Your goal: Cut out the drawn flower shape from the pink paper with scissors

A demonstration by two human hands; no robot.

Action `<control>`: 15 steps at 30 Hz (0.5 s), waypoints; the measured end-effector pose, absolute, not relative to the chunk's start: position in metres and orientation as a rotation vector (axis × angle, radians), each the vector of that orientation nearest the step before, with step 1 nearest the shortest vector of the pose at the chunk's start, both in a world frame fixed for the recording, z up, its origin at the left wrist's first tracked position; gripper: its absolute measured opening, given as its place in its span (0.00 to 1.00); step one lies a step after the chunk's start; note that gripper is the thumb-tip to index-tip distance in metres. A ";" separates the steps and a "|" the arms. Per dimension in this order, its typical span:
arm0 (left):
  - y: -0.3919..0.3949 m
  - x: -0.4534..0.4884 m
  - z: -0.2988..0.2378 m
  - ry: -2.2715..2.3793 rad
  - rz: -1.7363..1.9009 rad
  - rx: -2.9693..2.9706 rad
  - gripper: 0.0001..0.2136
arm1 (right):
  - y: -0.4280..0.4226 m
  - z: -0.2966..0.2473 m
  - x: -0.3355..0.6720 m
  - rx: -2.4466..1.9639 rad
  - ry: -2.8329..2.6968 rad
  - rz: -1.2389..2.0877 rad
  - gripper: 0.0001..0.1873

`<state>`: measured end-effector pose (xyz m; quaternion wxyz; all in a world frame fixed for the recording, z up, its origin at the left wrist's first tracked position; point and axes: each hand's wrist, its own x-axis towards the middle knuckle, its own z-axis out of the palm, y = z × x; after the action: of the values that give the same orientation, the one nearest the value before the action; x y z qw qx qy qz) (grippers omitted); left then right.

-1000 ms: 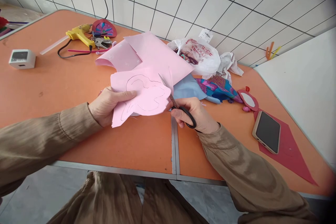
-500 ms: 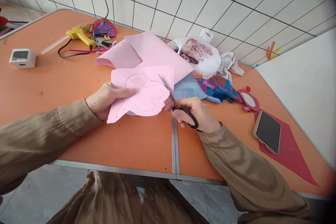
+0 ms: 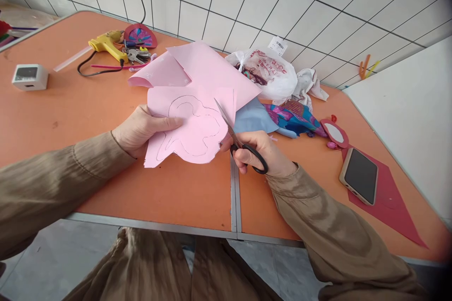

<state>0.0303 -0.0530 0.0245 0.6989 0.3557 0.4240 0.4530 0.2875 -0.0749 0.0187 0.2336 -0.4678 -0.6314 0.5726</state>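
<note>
My left hand point(image 3: 139, 129) pinches the left edge of a pink paper sheet point(image 3: 192, 127) with a pencilled curvy outline, holding it just above the orange table point(image 3: 70, 108). My right hand point(image 3: 263, 153) grips black-handled scissors point(image 3: 240, 141), fingers through the loops. The blades point up and left into the sheet's right edge, along the drawn line. A narrow strip of the sheet stands free to the right of the blades.
Larger pink sheets point(image 3: 205, 68) and a blue sheet point(image 3: 252, 120) lie behind. A yellow glue gun point(image 3: 106, 44), keys point(image 3: 136, 56), white cube point(image 3: 28, 76), plastic bag point(image 3: 268, 73), colourful cloth point(image 3: 293, 120), small mirror point(image 3: 334, 134), phone point(image 3: 358, 175) on red paper point(image 3: 391, 207) surround them.
The left hand has turned and shifted the pink sheet slightly left and up. The scissors have advanced a little along the outline, and the right hand moved slightly right.
</note>
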 end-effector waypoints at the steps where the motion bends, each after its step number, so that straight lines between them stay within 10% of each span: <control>1: -0.053 0.030 0.024 0.942 1.002 0.796 0.12 | -0.075 0.020 0.287 -1.291 -1.732 1.571 0.34; 15: -0.055 0.029 0.028 0.886 0.974 0.773 0.11 | -0.075 0.023 0.288 -1.286 -1.820 1.499 0.36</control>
<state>0.0291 -0.0551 0.0285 0.7224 0.3500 0.4012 0.4412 0.2876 -0.0748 0.0228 0.2259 -0.4666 -0.6601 0.5436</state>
